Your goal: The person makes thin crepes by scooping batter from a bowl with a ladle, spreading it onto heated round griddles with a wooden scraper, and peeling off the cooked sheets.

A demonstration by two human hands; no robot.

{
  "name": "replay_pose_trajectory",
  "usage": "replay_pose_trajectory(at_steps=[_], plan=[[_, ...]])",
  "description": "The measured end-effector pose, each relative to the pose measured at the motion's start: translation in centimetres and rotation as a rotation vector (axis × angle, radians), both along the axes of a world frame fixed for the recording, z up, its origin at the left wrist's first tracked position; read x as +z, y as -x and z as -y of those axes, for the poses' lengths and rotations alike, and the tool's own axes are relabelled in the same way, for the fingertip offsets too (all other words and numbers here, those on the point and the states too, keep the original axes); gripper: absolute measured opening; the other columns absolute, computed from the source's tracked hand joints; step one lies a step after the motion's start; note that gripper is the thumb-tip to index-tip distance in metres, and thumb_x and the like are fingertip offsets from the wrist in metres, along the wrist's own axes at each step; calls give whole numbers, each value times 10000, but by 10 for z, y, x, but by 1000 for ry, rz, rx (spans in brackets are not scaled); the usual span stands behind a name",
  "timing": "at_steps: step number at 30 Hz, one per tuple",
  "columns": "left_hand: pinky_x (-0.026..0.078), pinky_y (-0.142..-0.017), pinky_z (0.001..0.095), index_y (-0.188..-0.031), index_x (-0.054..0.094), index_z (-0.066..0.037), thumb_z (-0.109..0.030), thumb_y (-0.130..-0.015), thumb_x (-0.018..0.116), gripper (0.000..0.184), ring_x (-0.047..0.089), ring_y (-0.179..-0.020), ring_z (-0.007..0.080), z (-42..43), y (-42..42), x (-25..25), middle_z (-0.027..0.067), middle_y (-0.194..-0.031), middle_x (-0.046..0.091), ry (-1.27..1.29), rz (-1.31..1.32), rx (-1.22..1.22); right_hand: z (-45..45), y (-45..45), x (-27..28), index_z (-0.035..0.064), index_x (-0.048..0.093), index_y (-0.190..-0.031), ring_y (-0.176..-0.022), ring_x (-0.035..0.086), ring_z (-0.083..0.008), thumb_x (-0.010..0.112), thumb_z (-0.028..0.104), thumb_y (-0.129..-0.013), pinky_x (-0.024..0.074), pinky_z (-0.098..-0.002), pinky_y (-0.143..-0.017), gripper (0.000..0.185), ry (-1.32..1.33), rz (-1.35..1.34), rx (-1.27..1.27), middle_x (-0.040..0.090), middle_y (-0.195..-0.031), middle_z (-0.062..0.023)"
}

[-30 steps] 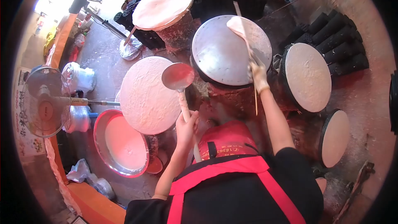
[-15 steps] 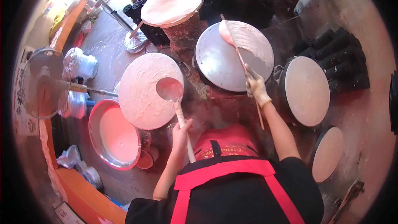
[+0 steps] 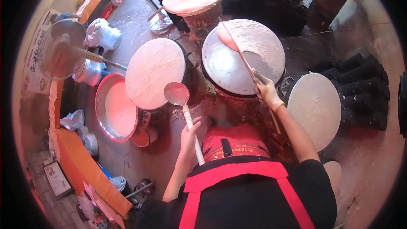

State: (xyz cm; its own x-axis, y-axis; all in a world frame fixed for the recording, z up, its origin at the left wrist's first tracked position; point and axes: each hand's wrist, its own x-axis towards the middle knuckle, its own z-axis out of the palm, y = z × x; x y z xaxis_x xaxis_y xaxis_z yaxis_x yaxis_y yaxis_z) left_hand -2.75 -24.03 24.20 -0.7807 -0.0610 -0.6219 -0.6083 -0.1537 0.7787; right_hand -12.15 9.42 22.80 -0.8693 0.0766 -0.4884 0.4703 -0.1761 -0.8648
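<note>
Moved since a second ago: batter [image 3: 260, 38] reaches further across the top of your middle griddle [image 3: 217, 71]; your ladle [image 3: 176, 93] has dropped lower.
Right hand [image 3: 267, 90]: you grasp the stick [image 3: 242, 55], which slants over that griddle.
Left hand [image 3: 188, 139]: you grip the ladle's handle.
Ladle bowl: overlaps the lower-right edge of the coated left griddle [image 3: 154, 68]; contact unclear.
Griddle metal: bare at lower left.
Tub [image 3: 101, 112]: just beside the left griddle, holding pale liquid [image 3: 121, 112].
</note>
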Motion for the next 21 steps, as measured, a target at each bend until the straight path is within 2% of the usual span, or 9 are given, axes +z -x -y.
replay_pose_trajectory(at_steps=[2, 4, 7, 8, 11, 14, 18, 20, 21], plan=[[341, -966, 253, -1210, 645, -16, -161, -912, 640, 332, 484, -1090, 99, -3, -8, -2, 13, -1121, 603, 0, 9, 28, -32, -17, 5, 211, 601, -1321, -366, 306, -57, 602, 288, -970, 233, -244, -331, 360, 83, 15, 103, 394, -559, 68], [334, -980, 253, -1219, 647, -37, -179, -913, 639, 337, 480, -1113, 97, 1, -13, -4, 10, -1150, 599, -13, 44, 48, -57, -25, -7, 210, 615, -1298, -350, 323, -62, 592, 292, -975, 235, -248, -321, 334, -46, 46, -13, 391, -529, 63], [341, -963, 243, -1223, 648, -53, -189, -912, 645, 339, 484, -1082, 88, -4, -19, 9, -13, -1146, 594, 22, 48, 68, -76, 5, -25, 221, 622, -1285, -335, 330, -78, 563, 286, -989, 249, -261, -308, 308, -121, -38, -383, 355, -485, 55], [346, -951, 238, -1224, 648, -58, -192, -912, 648, 340, 486, -1061, 81, -6, -21, 12, -24, -1138, 593, 30, 34, 68, -79, 15, -35, 294, 592, -1324, -356, 314, -74, 489, 207, -1004, 254, -244, -312, 347, -180, -66, -332, 408, -558, 42], [357, -920, 224, -1226, 648, -63, -199, -910, 656, 344, 484, -1006, 60, -14, -25, 27, -50, -1110, 587, 45, 22, 75, -72, 43, -30, 227, 552, -1379, -372, 324, -75, 539, 216, -988, 255, -252, -331, 391, -79, 22, 16, 388, -553, 46], [369, -853, 197, -1226, 646, -58, -196, -923, 647, 333, 472, -908, 27, -24, -30, 42, -77, -1001, 559, 39, 42, 107, -73, 30, -22, 195, 534, -1396, -381, 311, -69, 535, 222, -989, 247, -242, -342, 408, -21, -83, 253, 390, -558, 44], [365, -807, 188, -1223, 647, -58, -194, -926, 646, 327, 455, -860, 20, -24, -47, 45, -82, -942, 525, 97, 88, 121, -126, 17, 10, 181, 600, -1332, -369, 316, -62, 561, 274, -986, 234, -246, -334, 360, -67, 166, 311, 428, -560, 44], [365, -793, 189, -1222, 647, -59, -193, -926, 643, 325, 455, -855, 22, -21, -57, 45, -82, -934, 519, 118, 113, 117, -133, 43, -2, 195, 593, -1339, -354, 305, -68, 564, 268, -982, 230, -255, -325, 366, -157, 126, 187, 427, -550, 46], [409, -815, 191, -1221, 642, -60, -179, -923, 647, 321, 496, -911, 19, -19, -61, 42, -62, -1058, 560, 125, 135, 129, -139, 57, -31, 193, 578, -1350, -348, 318, -72, 578, 271, -975, 230, -252, -321, 383, -126, -65, 124, 433, -539, 42]])
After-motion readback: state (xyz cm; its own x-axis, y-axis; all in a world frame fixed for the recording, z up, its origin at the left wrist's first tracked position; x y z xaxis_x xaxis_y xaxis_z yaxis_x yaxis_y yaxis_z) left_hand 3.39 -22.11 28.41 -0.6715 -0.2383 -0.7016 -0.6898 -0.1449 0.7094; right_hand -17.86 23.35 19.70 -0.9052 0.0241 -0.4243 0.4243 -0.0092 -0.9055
